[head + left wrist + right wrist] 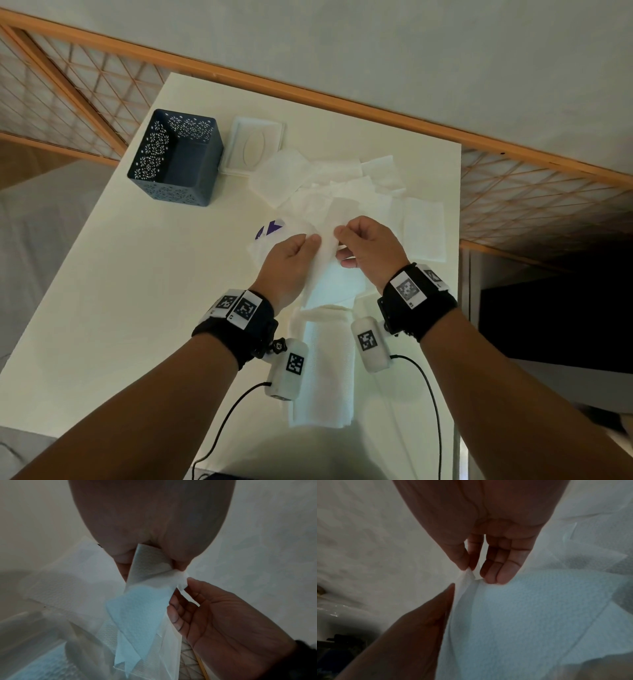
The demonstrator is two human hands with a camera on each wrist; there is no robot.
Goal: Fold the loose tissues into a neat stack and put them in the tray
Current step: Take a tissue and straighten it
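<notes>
Left hand (291, 260) fingers (313, 241) and right hand (368, 248) fingers (465, 561) pinching one tissue (329, 274), folded stack (323, 370) below wrists, tray (178, 157) far beyond fingertips

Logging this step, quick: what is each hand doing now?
Left hand: pinching the tissue.
Right hand: pinching the same tissue's top edge.

Dim, soft; wrist cams prob. blurred
</notes>
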